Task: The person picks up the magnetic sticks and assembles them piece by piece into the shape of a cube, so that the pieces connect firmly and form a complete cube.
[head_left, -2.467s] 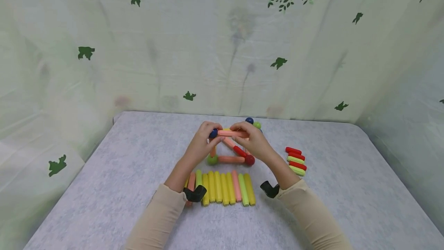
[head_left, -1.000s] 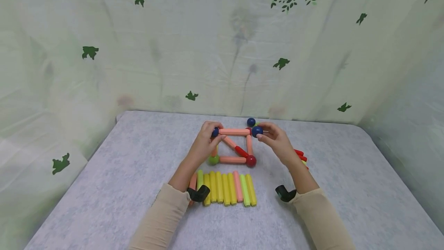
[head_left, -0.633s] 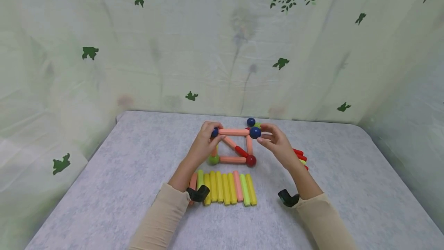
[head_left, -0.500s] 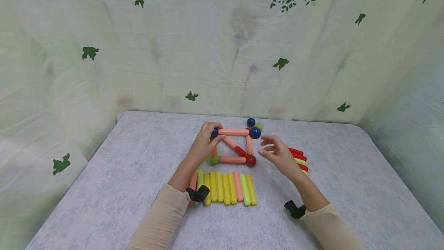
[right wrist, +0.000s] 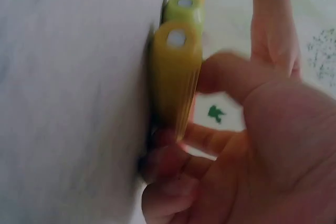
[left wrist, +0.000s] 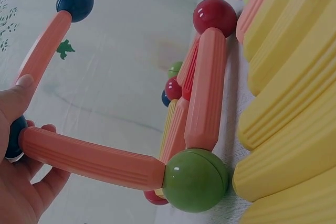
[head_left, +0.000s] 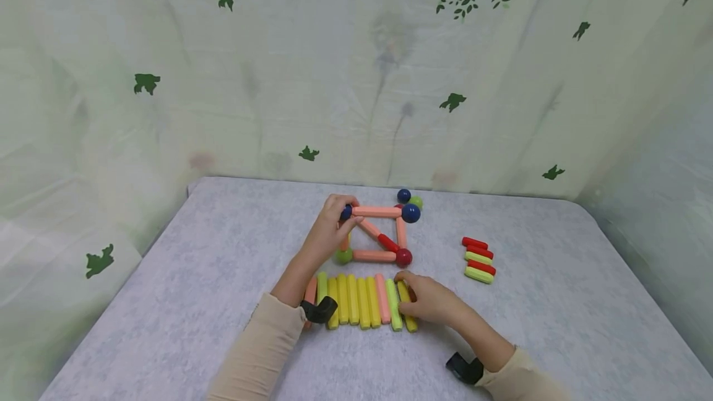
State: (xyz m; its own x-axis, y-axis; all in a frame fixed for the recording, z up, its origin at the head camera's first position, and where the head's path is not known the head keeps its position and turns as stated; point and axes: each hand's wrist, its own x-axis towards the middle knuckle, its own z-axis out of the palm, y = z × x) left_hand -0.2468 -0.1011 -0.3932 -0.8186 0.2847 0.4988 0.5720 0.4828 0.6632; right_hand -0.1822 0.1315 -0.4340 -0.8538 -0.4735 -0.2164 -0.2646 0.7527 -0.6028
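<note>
- Right hand down at the right end of the stick row, fingers curled round the end yellow stick. Wrist view shows that stick pinched between thumb and fingers; lifted or still on the table, cannot tell.
- Left hand grips the upper-left corner of the frame: fingers wrapped on the dark blue ball where the top orange stick meets it. Wrist view confirms the ball is in the palm, thumb on the stick.
- Done so far, judging by what stands: near face closed, a square of four orange sticks on four balls, green ball and red ball at the bottom, second blue ball top right, with a diagonal stick (orange, red end) across it.
- Behind it: another blue ball and a green one; the left wrist view shows more sticks and balls running back, so a base seems partly laid. Extent hidden by the near face.
- Left, my read: upper rear edges and uprights not in place, so roughly half built at most.
- Stock: row still holds many sticks, mostly yellow, some lime and orange; small pile of red and lime short sticks well apart on the right, untouched.
</note>
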